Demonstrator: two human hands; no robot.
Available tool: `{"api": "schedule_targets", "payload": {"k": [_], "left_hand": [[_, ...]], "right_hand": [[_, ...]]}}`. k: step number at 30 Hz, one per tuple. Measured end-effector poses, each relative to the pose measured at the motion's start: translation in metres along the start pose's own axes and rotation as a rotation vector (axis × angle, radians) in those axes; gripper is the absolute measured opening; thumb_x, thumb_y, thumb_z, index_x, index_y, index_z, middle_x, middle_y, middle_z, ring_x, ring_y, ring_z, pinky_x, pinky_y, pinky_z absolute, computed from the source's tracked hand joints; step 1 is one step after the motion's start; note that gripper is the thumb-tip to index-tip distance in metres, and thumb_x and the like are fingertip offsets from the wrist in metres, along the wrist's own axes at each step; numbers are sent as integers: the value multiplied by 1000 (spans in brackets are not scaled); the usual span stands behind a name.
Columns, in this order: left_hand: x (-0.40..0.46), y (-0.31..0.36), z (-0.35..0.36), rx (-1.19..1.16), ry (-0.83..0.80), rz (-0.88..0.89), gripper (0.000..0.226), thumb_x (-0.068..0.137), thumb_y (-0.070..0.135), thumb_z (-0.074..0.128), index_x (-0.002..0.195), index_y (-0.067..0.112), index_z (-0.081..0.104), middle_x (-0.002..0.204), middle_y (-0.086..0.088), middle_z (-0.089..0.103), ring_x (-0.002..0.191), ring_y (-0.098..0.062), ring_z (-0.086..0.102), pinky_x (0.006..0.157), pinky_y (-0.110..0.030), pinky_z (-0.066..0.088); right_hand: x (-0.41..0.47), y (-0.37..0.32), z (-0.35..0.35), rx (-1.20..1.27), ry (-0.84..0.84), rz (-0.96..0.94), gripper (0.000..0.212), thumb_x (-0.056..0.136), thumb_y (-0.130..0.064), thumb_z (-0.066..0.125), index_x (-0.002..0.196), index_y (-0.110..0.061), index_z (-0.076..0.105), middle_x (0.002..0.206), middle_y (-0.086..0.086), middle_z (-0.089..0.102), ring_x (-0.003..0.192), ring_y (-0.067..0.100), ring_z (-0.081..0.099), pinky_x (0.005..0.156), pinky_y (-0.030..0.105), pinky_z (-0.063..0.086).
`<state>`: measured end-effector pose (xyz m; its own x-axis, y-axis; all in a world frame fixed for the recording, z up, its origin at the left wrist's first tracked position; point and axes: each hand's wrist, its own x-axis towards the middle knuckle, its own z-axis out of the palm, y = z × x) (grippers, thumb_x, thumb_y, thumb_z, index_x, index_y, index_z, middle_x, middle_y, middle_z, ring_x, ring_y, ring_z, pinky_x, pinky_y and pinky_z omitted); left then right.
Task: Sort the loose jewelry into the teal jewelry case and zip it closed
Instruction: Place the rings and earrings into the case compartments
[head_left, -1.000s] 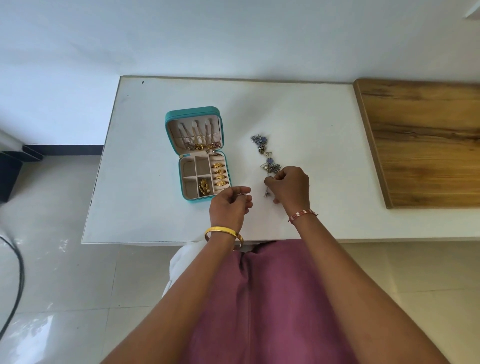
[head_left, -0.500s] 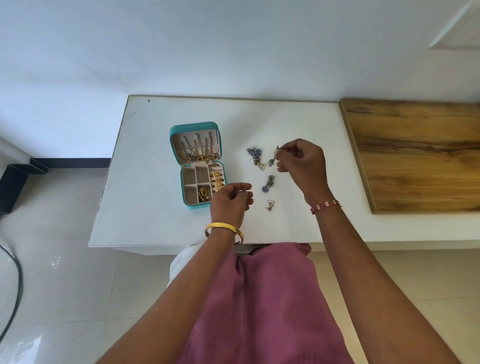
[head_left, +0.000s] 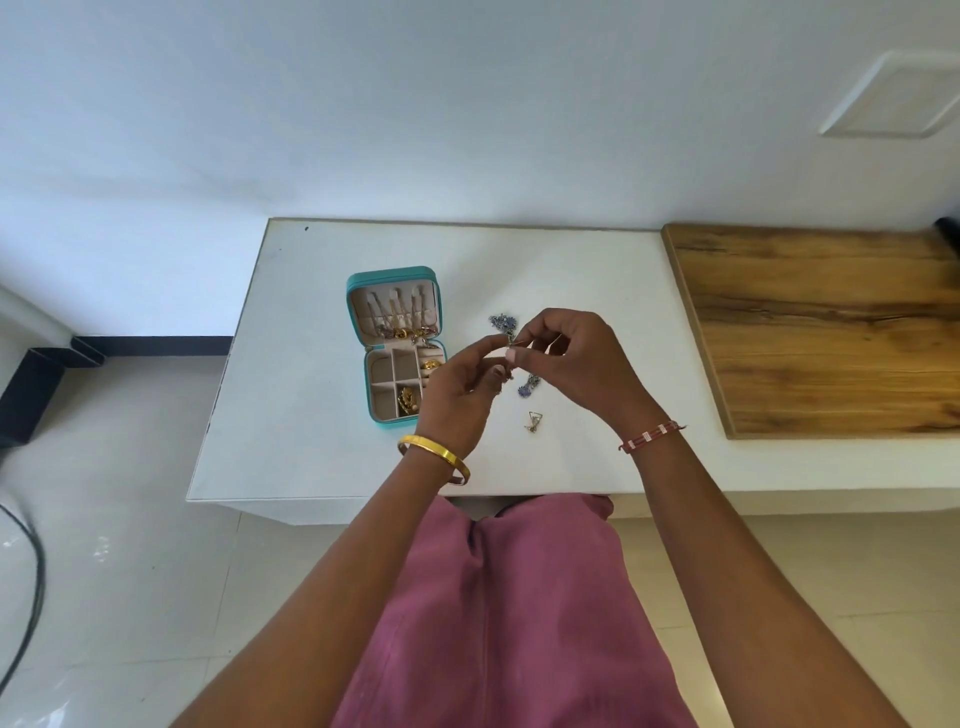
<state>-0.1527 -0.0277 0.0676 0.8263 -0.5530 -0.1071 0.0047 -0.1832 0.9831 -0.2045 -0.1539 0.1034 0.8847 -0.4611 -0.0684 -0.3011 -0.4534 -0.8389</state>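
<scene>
Gold bangle (head_left: 434, 458) — pink garment (head_left: 509, 613)

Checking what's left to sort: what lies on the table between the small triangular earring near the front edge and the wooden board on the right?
In the head view, only bare white table separates the small triangular earring from the wooden board; the right wrist crosses above.

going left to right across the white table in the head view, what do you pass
teal jewelry case → left hand → small silver piece pinched by both hands → triangle earring → right hand → wooden board
</scene>
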Motion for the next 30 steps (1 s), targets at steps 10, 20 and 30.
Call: {"api": "schedule_targets", "payload": {"k": [10, 20, 30], "left_hand": [[4, -20, 2, -297, 76, -255, 22, 88, -2, 50, 85, 12, 66, 50, 11, 65, 53, -1, 60, 65, -20, 50], [3, -35, -1, -686, 74, -569, 25, 90, -5, 42, 85, 11, 60, 51, 4, 62, 52, -10, 63, 65, -24, 51], [-1, -33, -5, -754, 70, -599, 15, 90, 6, 48, 85, 9, 62, 57, 1, 66, 56, -11, 65, 68, -24, 54]], "right_hand": [[13, 36, 12, 93, 75, 151, 17, 86, -17, 61, 75, -6, 67, 61, 4, 60, 44, 0, 47, 56, 22, 43], [29, 96, 54, -562, -34, 70, 22, 88, -8, 53, 105, -5, 67, 103, 18, 58, 97, 33, 57, 77, 35, 45], [21, 79, 51, -133, 176, 98, 9, 79, -6, 66, 86, -5, 71, 87, 13, 69, 71, 17, 57, 64, 14, 40]]}}
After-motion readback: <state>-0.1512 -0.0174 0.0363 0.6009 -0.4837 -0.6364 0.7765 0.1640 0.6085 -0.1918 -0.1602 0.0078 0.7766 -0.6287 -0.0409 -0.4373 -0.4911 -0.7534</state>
